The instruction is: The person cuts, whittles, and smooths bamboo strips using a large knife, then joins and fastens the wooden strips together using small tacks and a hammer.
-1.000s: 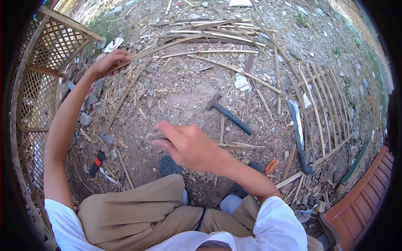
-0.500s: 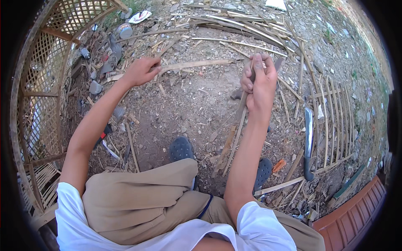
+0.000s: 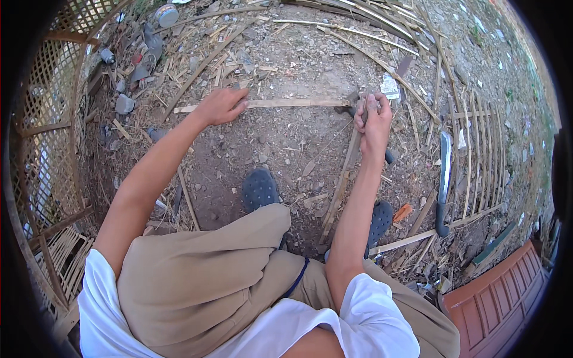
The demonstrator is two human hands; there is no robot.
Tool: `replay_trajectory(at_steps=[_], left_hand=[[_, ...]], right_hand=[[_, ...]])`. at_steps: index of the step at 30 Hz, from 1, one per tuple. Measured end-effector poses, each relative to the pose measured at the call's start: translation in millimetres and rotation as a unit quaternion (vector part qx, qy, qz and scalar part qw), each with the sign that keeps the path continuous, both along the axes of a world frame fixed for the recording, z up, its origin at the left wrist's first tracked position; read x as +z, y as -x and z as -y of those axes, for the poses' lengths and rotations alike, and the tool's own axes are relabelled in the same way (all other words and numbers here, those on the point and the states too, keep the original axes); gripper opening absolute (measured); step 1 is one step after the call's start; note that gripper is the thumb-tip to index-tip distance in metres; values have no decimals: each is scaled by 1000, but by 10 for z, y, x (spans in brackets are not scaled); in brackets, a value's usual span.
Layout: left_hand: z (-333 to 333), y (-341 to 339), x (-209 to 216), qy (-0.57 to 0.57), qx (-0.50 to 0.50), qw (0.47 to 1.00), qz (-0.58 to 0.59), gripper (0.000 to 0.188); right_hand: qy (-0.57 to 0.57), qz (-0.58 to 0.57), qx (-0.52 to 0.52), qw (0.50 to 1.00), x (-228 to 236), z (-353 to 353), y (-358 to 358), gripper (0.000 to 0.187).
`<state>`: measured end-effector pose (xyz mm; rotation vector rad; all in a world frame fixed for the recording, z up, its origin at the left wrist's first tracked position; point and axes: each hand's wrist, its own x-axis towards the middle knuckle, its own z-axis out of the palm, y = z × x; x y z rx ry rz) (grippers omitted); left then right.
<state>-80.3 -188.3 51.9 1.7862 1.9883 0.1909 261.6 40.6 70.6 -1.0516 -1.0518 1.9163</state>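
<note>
My left hand [image 3: 224, 106] is closed around a long, pale, flat wooden strip [image 3: 298, 102] that runs crosswise over the ground. The strip's right end meets the far part of a second wooden strip [image 3: 343, 179], which slants back toward my right foot. My right hand [image 3: 374, 119] grips that second strip near its far end, thumb on top. Under the right hand lies what looks like a hammer; its dark head [image 3: 345, 110] peeks out on the left and its handle end on the right. My palm and wrist hide the middle.
A machete [image 3: 444, 179] with a dark handle lies at the right, beside a frame of thin slats [image 3: 483, 155]. Long strips [image 3: 382, 24] are piled at the far side. A lattice panel [image 3: 48, 107] stands on the left; a reddish-brown panel [image 3: 495, 298] lies at the lower right.
The view has tilted. Both hands have come nearer to me over the ground, the left one also rightward. The crosswise strip now reaches the strip in my right hand. A whitish printed piece has come into sight.
</note>
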Motion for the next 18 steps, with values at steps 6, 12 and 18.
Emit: replay_trajectory(at_steps=[6,12,18], left_hand=[[380,167,-106,23,9,1000,-10,28],[661,271,-171,32,2,996,-81,28],[350,175,-115,10,14,996,-89,29]], right_hand=[[0,10,13,1000,-63,-15,-8,14],[24,-3,73,997,-141,111,267,12],[50,8,84,995,-350,334,580,14]])
